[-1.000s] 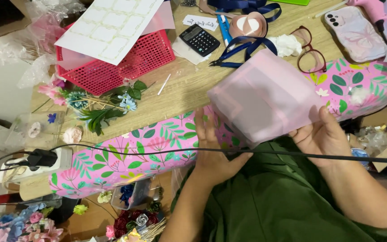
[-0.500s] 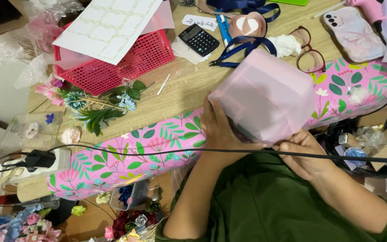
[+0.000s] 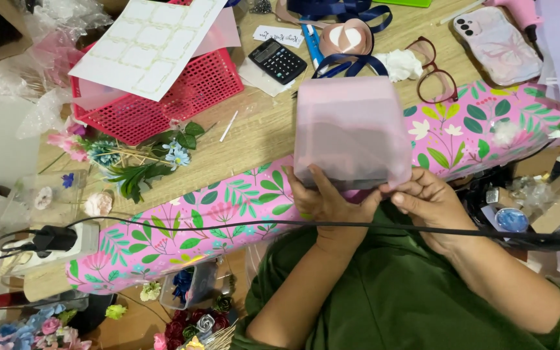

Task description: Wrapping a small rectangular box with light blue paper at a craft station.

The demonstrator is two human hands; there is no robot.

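A box wrapped in translucent pink paper (image 3: 351,133) is held up over the front edge of a wooden table (image 3: 260,129). My left hand (image 3: 325,201) grips its lower left corner from below, fingers on the near face. My right hand (image 3: 426,201) pinches the box's lower right corner, thumb against the paper. A long roll of pink floral wrapping paper (image 3: 228,214) lies along the table's front edge, under and behind the box. A black cable (image 3: 228,223) crosses in front of both wrists.
A red plastic basket (image 3: 163,97) with a white sheet on it stands at the back left, artificial flowers (image 3: 131,162) beside it. A calculator (image 3: 277,61), navy ribbon (image 3: 351,39), glasses (image 3: 432,78) and a phone (image 3: 494,45) lie at the back. A power strip (image 3: 40,243) sits left.
The box has been turned from a tilted, corner-down pose to level. My right hand came back up to the box's lower right corner after dropping away from it.
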